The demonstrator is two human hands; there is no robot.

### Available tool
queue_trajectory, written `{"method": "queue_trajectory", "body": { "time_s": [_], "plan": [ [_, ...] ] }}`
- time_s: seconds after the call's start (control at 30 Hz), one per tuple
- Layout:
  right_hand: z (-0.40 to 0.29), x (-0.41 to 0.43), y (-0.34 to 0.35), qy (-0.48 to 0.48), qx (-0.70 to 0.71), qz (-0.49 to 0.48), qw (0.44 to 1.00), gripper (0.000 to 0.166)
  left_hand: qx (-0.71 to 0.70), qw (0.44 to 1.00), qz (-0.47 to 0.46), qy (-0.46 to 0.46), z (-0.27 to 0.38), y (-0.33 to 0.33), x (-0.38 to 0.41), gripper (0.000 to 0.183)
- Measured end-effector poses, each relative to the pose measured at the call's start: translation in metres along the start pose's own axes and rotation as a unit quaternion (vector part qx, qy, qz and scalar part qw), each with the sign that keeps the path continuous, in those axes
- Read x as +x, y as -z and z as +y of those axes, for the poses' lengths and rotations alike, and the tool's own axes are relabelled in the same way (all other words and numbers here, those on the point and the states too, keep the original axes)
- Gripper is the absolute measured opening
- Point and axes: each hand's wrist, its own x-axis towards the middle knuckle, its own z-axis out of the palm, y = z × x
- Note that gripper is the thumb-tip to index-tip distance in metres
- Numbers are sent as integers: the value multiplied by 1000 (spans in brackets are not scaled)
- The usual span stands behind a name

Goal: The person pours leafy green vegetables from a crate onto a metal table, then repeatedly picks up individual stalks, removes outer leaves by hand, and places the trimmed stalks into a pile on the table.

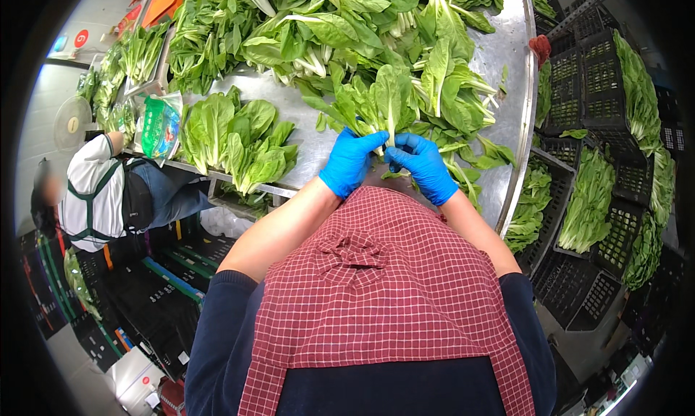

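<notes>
Both of my hands wear blue gloves and meet over the near edge of a metal table [317, 158]. My left hand [353, 158] is closed around the base of a leafy green plant [374, 101], whose leaves fan out away from me. Thumb and fingers of my right hand [423, 163] pinch the lower stalk of one leaf [393, 98] at the front of that plant. A large heap of loose leafy greens [336, 30] lies just beyond, reaching round to the right. Left of my hands, several trimmed-looking bunches [239, 139] stand along the table edge.
Black plastic crates [605, 84] with greens are stacked at the right. A green printed plastic bag [161, 127] lies at the table's left end. Farther left, a person in a white top [95, 188] stands by more greens. Dark crates [146, 291] fill the lower left.
</notes>
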Motion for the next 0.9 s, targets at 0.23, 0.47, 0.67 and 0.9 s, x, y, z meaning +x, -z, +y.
{"method": "queue_trajectory", "body": {
  "time_s": [0.23,0.47,0.67,0.9],
  "plan": [
    [-9,13,17,71,-148,103,981,24,6,1000,-5,-15,3,8,1,27],
    [16,64,103,103,-474,351,801,36,-93,996,2,4,1,12,3,30],
    [1,43,80,112,-83,225,964,17,-106,994,31,-9,3,12,1,32],
    [0,7,40,78,-10,145,986,20,-90,996,4,-16,-1,7,4,34]
  ]
}}
